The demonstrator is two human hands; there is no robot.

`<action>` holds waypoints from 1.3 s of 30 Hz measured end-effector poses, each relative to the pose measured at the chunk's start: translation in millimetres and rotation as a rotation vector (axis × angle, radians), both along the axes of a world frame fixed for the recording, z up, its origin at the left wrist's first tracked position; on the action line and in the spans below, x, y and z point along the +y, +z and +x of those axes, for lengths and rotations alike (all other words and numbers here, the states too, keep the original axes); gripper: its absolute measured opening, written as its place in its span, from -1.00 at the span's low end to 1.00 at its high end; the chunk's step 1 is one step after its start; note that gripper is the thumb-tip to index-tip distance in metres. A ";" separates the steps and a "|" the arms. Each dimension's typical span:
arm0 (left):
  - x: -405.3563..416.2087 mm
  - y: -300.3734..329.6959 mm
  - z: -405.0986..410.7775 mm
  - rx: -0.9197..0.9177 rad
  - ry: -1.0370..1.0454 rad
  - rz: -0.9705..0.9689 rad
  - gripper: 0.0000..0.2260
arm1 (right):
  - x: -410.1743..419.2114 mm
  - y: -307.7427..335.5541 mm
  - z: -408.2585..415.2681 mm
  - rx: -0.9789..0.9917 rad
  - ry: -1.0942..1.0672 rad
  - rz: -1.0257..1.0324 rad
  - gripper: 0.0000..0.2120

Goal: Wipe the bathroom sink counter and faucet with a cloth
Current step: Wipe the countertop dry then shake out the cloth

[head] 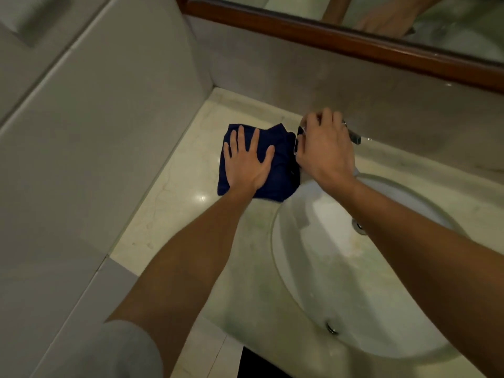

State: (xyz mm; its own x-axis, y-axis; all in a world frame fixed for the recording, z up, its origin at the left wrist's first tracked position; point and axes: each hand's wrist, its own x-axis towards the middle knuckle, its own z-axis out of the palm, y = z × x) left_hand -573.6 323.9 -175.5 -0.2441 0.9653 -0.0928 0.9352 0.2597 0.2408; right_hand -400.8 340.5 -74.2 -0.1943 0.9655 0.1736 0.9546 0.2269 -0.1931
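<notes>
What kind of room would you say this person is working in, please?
Most likely a bathroom: an oval white sink basin set in a pale stone counter, a metal faucet at the wall, and a wood-framed mirror above.

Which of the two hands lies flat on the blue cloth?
The left hand: its fingers are spread flat on the blue cloth, while the right hand is curled around the faucet.

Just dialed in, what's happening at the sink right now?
A person is cleaning a bathroom counter. The left hand lies flat, fingers spread, pressing a dark blue cloth onto the counter left of the basin. The right hand is curled over the chrome faucet at the back of the basin, hiding most of it. No water can be seen running.
</notes>
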 end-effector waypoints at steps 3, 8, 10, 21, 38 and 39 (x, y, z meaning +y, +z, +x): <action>27.0 -0.9 -3.2 0.004 -0.046 -0.028 -0.36 | 0.3 0.2 0.6 -0.041 0.001 -0.010 -0.73; 2.1 15.4 -30.6 -0.208 -0.378 0.123 -0.35 | -1.5 4.6 0.5 -0.032 -0.021 -0.044 -0.73; -22.0 20.0 -57.7 -0.198 -0.590 0.222 -0.35 | -2.5 6.0 -0.4 -0.022 -0.030 -0.056 -0.73; 5.4 20.2 -81.9 0.282 -0.956 0.164 -0.60 | -5.5 9.9 -2.5 -0.021 -0.053 -0.098 -0.74; 169.5 95.1 -57.9 -0.091 -0.368 -0.484 -0.54 | -3.1 11.1 -1.6 -0.058 -0.061 -0.145 -0.71; 163.8 90.2 -56.9 0.032 -0.415 -0.306 -0.52 | -3.1 11.4 -1.7 -0.057 -0.061 -0.145 -0.71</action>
